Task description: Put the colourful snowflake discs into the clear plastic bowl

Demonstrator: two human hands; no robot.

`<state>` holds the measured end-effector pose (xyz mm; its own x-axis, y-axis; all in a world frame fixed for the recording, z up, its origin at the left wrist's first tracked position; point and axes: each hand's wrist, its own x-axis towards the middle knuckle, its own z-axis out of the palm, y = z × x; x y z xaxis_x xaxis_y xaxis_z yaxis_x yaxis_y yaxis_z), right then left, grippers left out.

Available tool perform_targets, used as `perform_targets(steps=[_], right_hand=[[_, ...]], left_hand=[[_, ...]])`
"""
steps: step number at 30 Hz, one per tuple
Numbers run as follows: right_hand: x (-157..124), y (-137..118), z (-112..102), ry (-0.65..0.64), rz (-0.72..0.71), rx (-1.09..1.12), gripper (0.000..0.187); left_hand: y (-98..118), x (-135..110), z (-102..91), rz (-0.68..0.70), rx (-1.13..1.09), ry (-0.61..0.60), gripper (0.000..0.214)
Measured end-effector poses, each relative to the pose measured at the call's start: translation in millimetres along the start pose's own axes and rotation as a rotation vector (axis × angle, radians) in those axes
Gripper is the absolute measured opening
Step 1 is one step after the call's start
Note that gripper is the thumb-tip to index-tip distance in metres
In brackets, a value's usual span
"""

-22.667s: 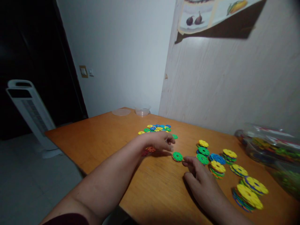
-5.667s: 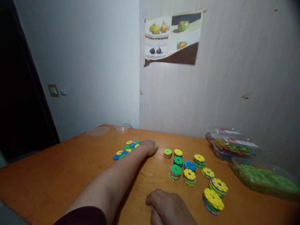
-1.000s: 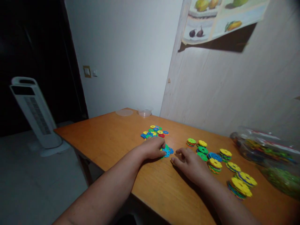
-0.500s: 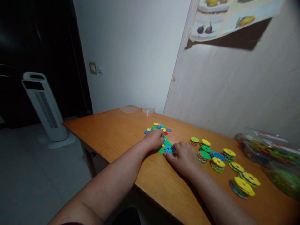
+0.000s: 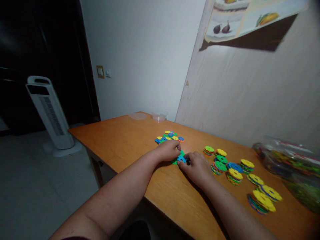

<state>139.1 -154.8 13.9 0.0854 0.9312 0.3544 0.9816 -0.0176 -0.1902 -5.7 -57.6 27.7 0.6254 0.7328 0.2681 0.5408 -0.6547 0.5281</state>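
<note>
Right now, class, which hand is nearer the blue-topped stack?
Right: the right hand is left of the blue-topped stack; the left hand is farther left, by loose discs.

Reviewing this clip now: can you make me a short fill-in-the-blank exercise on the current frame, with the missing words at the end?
1. The hand nearer the disc stacks is the person's ____ one.
2. The stack nearest the camera has a ____ disc on top.
3. Among these stacks, exactly ____ is topped with blue.
4. The white tower fan stands on the ____.

Missing words: right; yellow; one; floor.
</note>
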Motion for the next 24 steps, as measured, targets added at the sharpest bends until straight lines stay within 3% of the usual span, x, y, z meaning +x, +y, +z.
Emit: perform_targets(steps=[8, 13, 17, 24], right_hand=[[9.0, 16.9, -11.1, -0.019, 0.028, 0.063, 0.035], [6.5, 33.4, -25.6, -0.159, 0.023, 0.132, 0.031], [0.1, 31.0, -35.2, -0.207, -0.027, 0.08, 0.027], [-5.9, 23.2, -44.5, -0.269, -0.059, -0.072, 0.031]], left_hand=[[0.7, 0.0, 0.7, -0.034, -0.314, -0.008, 0.018], [0.9, -5.2, -9.4, 0.008, -0.142, -0.079, 0.01], [0.6, -10.1, -16.9, 0.025, -0.037, -0.147, 0.007], [0.2, -16.9, -27.7, -0.005, 0.069, -0.299, 0.025]])
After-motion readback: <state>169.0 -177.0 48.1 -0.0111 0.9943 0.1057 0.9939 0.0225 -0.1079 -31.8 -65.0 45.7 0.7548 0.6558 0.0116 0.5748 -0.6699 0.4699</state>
